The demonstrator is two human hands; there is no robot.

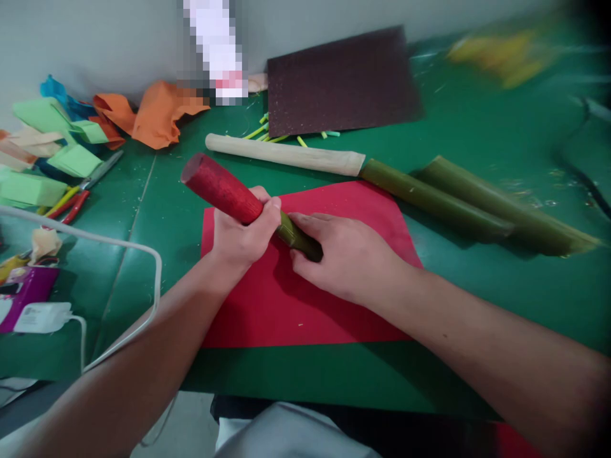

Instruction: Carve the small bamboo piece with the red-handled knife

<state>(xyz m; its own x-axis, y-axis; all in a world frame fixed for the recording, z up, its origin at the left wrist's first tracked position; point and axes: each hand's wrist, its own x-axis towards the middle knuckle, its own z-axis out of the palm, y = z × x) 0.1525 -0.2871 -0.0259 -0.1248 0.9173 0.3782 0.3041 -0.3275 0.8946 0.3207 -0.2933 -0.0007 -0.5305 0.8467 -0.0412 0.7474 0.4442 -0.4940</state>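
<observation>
My left hand (248,229) is closed around the lower end of a red cylinder (222,187), whose round end tilts up to the left. A green stalk (293,234) continues from the red part toward the lower right. My right hand (346,254) grips this green part, with the thumb and fingers wrapped at its dark end. Both hands are above a sheet of red paper (286,312) lying on the green table (305,369).
Behind lie a pale wrapped stick (286,156), green stalk pieces (439,200) and a dark brown sheet (341,83). Crumpled orange paper (160,117), light green paper (42,114) and pliers (76,203) are at left. A white cable (157,273) crosses by my left forearm.
</observation>
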